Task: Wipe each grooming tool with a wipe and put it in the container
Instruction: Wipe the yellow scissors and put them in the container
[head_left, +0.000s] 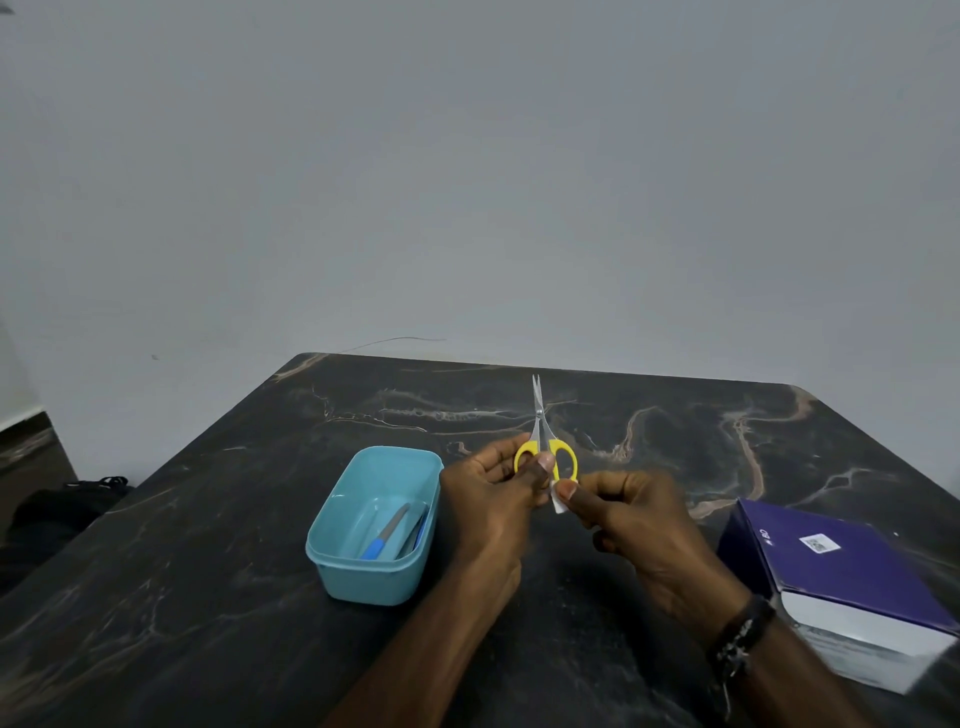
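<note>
Small scissors (540, 421) with yellow handles and closed silver blades point away from me, above the dark table. My left hand (488, 499) grips them at the handle loops, thumb over the left loop. My right hand (623, 514) pinches a small white wipe (559, 500) against the bottom of the right handle. To the left stands a light blue plastic container (332, 551); inside it lie a blue-handled tool (387, 535) and another slim tool.
A purple and white box (841, 582) lies at the right, close to my right wrist. The dark marbled table (208, 571) ends at a grey wall behind. A dark bag (62, 509) sits on the floor at the left.
</note>
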